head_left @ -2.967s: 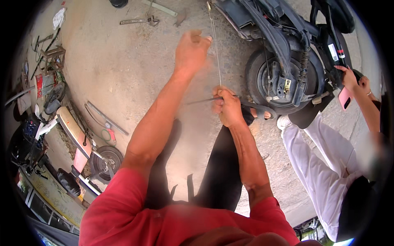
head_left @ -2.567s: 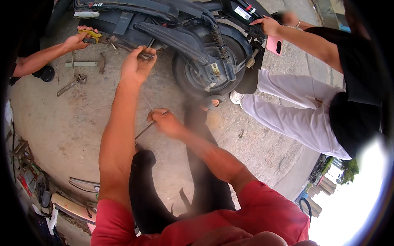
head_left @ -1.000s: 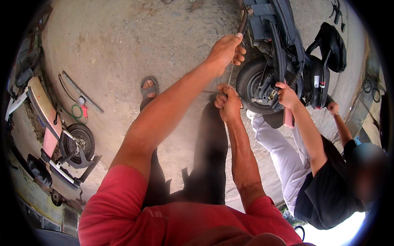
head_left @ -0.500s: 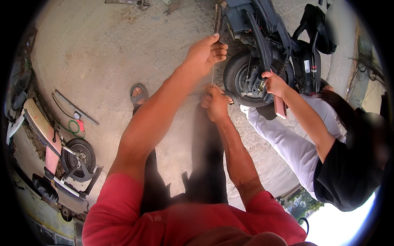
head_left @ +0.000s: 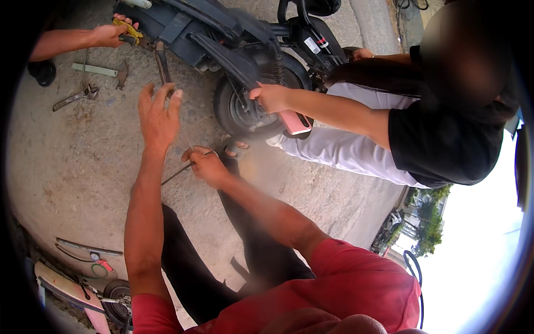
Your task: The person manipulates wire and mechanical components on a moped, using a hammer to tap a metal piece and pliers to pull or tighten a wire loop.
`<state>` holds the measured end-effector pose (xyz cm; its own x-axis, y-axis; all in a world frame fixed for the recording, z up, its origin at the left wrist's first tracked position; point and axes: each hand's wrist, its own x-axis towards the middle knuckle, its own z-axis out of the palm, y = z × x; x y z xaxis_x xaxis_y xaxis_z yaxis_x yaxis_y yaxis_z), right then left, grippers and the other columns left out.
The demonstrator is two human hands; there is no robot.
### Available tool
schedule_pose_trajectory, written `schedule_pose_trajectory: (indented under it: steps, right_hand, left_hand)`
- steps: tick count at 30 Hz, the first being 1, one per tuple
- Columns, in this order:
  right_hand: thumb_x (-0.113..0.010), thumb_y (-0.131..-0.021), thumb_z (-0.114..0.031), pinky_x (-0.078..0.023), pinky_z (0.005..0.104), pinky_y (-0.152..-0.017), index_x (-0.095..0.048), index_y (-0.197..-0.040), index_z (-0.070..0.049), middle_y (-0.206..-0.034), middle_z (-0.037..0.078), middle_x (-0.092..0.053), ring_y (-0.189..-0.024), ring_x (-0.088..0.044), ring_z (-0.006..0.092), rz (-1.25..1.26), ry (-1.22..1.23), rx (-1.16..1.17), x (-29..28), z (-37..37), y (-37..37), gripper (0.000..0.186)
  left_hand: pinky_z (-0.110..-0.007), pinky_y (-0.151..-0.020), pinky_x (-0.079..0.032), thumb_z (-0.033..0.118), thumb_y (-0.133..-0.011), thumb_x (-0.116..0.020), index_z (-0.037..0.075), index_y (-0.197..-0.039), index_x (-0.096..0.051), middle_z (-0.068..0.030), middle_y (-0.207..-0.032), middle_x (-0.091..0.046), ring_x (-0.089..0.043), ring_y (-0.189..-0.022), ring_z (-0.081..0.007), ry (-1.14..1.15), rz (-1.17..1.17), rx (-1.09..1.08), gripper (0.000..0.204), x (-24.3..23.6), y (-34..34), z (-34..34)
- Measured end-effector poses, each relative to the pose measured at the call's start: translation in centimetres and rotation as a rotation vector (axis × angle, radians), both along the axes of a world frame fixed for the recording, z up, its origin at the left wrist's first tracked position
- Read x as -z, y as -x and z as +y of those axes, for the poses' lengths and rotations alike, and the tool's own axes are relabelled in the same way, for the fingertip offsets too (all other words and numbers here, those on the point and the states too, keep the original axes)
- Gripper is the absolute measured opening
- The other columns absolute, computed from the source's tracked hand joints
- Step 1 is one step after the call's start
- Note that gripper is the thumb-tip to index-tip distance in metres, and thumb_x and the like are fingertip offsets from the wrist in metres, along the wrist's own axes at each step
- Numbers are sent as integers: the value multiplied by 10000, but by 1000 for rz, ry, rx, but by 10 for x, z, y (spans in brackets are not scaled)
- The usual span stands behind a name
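My left hand (head_left: pixel 159 119) is raised with its fingers stretched apart, and I see nothing gripped in it. Just beyond its fingertips is a dark, rusty metal tool (head_left: pixel 162 62); I cannot tell whether they touch. Lower and to the right, my right hand (head_left: pixel 207 167) is closed around a thin dark rod (head_left: pixel 177 175), which sticks out to the left. A fine wire-like strand (head_left: pixel 188 139) rises from this hand towards the left one. Past both hands stands a dark scooter (head_left: pixel 222 33), with its wheel (head_left: pixel 250 106) nearest my right hand.
At upper left another person's hand (head_left: pixel 111 35) holds a yellow-handled tool (head_left: pixel 129 32). An adjustable wrench (head_left: pixel 76 97) and a hammer (head_left: pixel 121 76) lie on the ground. On the right, a person holding a pink phone (head_left: pixel 295 122) touches the scooter. A gauge (head_left: pixel 95 256) lies lower left.
The view has swung, bringing the scooter leftward and another person's hand into sight. My left hand has gone from curled fingers to spread ones. My right hand remains closed.
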<state>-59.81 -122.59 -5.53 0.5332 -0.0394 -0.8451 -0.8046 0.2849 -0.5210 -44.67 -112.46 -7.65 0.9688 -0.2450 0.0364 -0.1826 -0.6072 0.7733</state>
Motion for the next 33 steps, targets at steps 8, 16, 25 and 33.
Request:
schedule_pose_trajectory:
  steps: [8, 16, 25, 33]
  right_hand:
    - [-473, -929, -145, -318, 271, -455, -658, -938, -30, -619, -33, -407, -509, -363, 76, 11, -68, 44, -5, 1, -5, 218]
    - [-474, -904, -99, -267, 246, -463, -629, -987, -7, -679, -44, -377, -524, -327, 47, 69, -18, 195, -18, 10, -9, 198]
    - [-465, -946, -96, -244, 275, -477, -519, -855, -92, -605, -48, -287, -481, -276, 80, 68, -31, 211, -18, 5, -7, 106]
    - [-450, -932, -82, -260, 268, -463, -439, -785, -107, -638, -31, -327, -484, -283, 77, -69, 158, -174, -21, 0, -12, 150]
  left_hand:
    - [-498, -1052, -398, 447, -968, -599, 76, -1251, -655, -268, -1361, -492, -463, -1281, -419, 17, 61, -21, 470, -13, -13, 6]
    - [-410, -898, -500, 403, -987, -578, 24, -1235, -627, -150, -1203, -636, -631, -1049, -267, 438, 738, -347, 455, 18, 29, 7]
    - [-301, -543, -405, 404, -1006, -557, 53, -959, -611, -55, -751, -616, -483, -582, -120, 1273, 1510, -557, 358, 10, 35, -20]
    - [-242, -474, -305, 513, -957, -607, 82, -893, -586, -22, -708, -554, -359, -506, -76, 1635, 1560, -438, 436, 10, 52, 4]
